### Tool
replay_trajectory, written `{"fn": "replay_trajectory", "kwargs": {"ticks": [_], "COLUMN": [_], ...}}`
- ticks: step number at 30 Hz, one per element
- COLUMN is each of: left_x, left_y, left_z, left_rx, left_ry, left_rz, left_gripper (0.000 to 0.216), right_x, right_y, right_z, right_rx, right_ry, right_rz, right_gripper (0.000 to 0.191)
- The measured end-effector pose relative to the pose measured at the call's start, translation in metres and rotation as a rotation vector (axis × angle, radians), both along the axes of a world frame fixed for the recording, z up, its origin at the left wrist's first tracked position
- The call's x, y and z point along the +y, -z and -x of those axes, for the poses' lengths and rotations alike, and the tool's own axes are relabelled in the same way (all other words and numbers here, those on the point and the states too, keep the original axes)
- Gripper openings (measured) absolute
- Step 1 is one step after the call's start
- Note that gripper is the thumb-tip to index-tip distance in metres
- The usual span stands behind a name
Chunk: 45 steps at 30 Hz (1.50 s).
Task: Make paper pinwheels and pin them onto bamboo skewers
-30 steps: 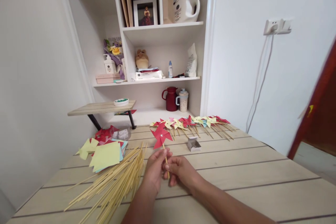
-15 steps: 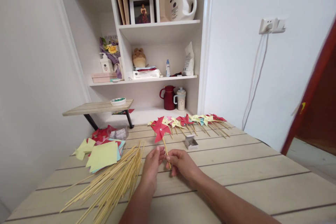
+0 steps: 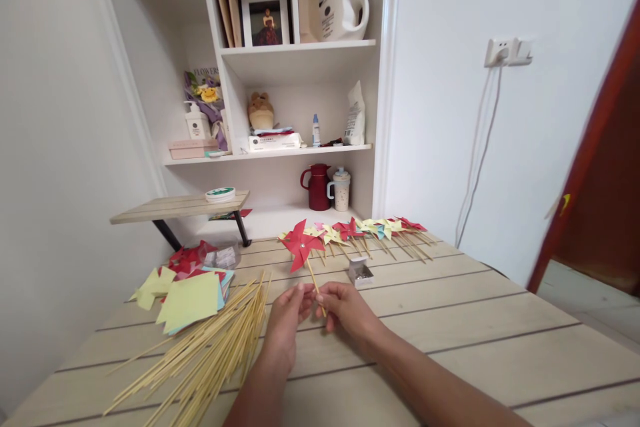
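Observation:
A red paper pinwheel [image 3: 302, 247] on a thin wooden stick is held up in front of me, its pale centre facing me. My right hand [image 3: 345, 305] pinches the lower part of the stick between thumb and fingers. From the other side, my left hand [image 3: 287, 313] has its fingers curled in, with the tips against the stick just above the right hand's grip. Beyond my right hand stands a small open box [image 3: 361, 272] with tiny shiny pieces inside. Left of my left hand lies a loose bundle of thin wooden sticks [image 3: 220, 340].
Finished pinwheels [image 3: 383, 229] lie in a row along the table's back. At left are yellow paper squares [image 3: 190, 300], red paper pieces [image 3: 190, 258], a clear container [image 3: 223, 255] and a small raised wooden stand [image 3: 165, 208]. A shelf behind holds a dark red jug [image 3: 319, 188] and a cup [image 3: 341, 190].
The pinwheel's red head has turned and tilted slightly left. My left fingers have drawn in a little at the stick. The whole view has shifted a bit.

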State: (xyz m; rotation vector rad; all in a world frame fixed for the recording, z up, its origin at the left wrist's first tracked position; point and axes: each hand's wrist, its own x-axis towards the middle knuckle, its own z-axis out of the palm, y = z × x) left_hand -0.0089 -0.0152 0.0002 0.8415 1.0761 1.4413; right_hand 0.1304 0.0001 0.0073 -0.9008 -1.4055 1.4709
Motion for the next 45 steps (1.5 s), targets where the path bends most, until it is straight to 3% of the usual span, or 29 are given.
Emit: {"fn": "replay_trajectory", "kwargs": {"ticks": [13,19,22,30,45], "left_x": [0.000,0.010,0.013,0.015,0.015], "left_y": [-0.003,0.000,-0.004,-0.011,-0.008], "left_z": [-0.002,0.015,0.022,0.018,0.018], "left_rx": [-0.039,-0.048,-0.051,-0.189,-0.199], "left_ry": [-0.106,-0.462,-0.571,-0.503,-0.410], "left_rz": [-0.002,-0.074,-0.133,-0.197,-0.223], "left_gripper": [0.039,0.016,0.014,0.036,0.038], "right_x": [-0.002,0.000,0.001,-0.004,-0.005], "right_y": [0.003,0.001,-0.001,-0.006,-0.006], "right_z": [0.003,0.000,-0.004,-0.007,-0.007], "right_rx": [-0.020,-0.025,-0.034,-0.076,-0.100], "right_ry": [-0.032,-0.007,-0.010,-0.122,-0.212], "right_rz": [0.034,0.057,0.059,0.051,0.037], "right_gripper": [0.036,0.036,0.036,0.035,0.037]}}
